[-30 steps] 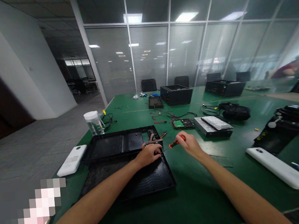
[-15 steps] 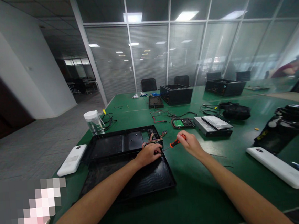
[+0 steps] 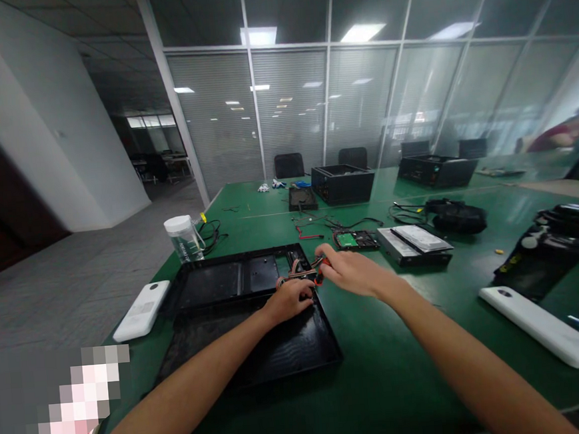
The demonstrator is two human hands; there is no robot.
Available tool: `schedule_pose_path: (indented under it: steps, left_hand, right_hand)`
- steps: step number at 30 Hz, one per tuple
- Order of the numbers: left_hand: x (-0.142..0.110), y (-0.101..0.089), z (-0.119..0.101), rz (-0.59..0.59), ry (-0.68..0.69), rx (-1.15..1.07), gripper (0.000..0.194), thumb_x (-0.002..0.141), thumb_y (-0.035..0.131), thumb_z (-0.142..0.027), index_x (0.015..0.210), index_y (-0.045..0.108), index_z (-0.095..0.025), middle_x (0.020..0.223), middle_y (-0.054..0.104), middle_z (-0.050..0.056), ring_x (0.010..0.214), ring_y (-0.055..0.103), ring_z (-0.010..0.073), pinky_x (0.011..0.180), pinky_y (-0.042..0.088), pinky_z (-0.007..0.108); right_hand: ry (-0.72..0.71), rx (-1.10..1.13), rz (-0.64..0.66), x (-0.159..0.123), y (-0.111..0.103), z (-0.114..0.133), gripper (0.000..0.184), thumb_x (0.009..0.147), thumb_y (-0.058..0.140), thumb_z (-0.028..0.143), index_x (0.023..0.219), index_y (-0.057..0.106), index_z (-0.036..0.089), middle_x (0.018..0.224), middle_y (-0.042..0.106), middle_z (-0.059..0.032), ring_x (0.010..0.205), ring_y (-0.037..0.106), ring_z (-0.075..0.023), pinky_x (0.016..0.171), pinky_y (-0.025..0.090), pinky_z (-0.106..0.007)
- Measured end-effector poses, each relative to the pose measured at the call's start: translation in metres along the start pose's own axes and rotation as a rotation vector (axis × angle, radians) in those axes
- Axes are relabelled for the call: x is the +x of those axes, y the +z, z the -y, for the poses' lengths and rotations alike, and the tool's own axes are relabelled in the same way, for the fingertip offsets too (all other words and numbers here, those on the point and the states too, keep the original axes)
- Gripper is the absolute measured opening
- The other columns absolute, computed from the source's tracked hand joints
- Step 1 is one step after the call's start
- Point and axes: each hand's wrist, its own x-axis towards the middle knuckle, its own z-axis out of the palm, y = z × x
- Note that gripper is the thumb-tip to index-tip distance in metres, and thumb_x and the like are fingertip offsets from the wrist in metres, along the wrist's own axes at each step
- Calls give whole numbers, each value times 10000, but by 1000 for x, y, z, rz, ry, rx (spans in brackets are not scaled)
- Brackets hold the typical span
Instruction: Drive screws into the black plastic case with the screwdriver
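My right hand (image 3: 342,266) is wrapped round the orange and black handle of a screwdriver (image 3: 318,281), held upright at the right edge of two black case panels. Its tip is hidden behind my fingers. My left hand (image 3: 290,298) rests where the rear black panel (image 3: 214,281) meets the front black panel (image 3: 259,346), its thumb and fingers curled together near the screwdriver. What they grip is hidden. A bundle of striped wires (image 3: 298,270) lies just behind both hands.
An open circuit-board drive (image 3: 354,240) and a silver-topped drive box (image 3: 414,244) lie to the right. A clear bottle (image 3: 184,241) and a white power bank (image 3: 141,312) stand left. Farther right are a black cylindrical device (image 3: 542,244) and a white power bank (image 3: 546,326).
My right hand has moved left to the case edge, and the screwdriver has swung from slanted to upright. My left hand stays in place.
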Motion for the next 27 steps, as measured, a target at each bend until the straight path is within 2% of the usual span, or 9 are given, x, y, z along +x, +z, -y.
schedule_pose_path:
  steps: [2,5,7,9,14,18,21,25,27]
  left_hand:
    - [0,0,0,1,-5,11,287,718,636,-160,990,547,-179,801,638,-2,785,589,158,731,427,249]
    - [0,0,1,-13,-6,6,320,722,636,-162,1026,537,-178,821,644,3,823,589,164,767,425,260]
    - [0,1,2,-22,1,3,345,723,635,-158,1051,528,-176,829,649,4,847,588,166,800,419,268]
    - [0,1,3,-19,13,4,337,723,632,-155,1044,533,-173,828,650,5,853,586,166,811,417,268]
    - [1,1,3,-14,13,11,331,727,628,-159,1043,534,-174,834,647,7,847,585,164,800,418,265]
    - [0,1,3,-21,13,3,343,725,638,-166,1050,531,-170,846,647,13,858,584,166,814,417,268]
    - [0,2,4,-21,6,-4,337,727,636,-171,1048,534,-173,850,645,13,855,586,162,809,422,266]
    - [0,4,4,-25,-10,-7,348,719,641,-167,1050,536,-164,832,641,13,821,591,155,765,435,251]
    - [0,4,4,-19,-11,-12,350,718,643,-167,1052,537,-164,831,641,13,814,591,155,761,436,251]
  right_hand:
    - [0,-5,44,12,-1,7,342,893,331,460,966,577,234,746,650,-47,677,589,-189,586,312,-255]
    - [160,-112,0,25,3,8,478,872,310,556,785,608,192,733,646,-104,719,596,-223,618,323,-279]
    - [186,-94,0,29,5,3,445,878,322,531,873,600,184,742,650,-100,705,596,-215,613,324,-274]
    - [120,-26,38,29,6,-3,371,886,343,481,978,571,204,760,656,-69,683,595,-197,594,321,-261]
    - [174,-151,11,28,5,-3,469,886,289,533,844,606,189,767,656,-118,738,606,-251,632,336,-302]
    - [147,-105,53,28,5,2,398,902,300,466,963,584,193,808,670,-105,718,608,-231,654,349,-303]
    - [204,-160,59,26,2,3,483,891,277,522,868,611,174,829,666,-135,776,613,-249,674,368,-314]
    - [174,-196,119,25,-3,4,479,888,269,528,985,587,184,881,667,-107,808,620,-237,676,395,-305]
    - [188,-239,143,25,-5,7,523,883,241,555,942,603,182,890,666,-117,834,618,-249,690,403,-318]
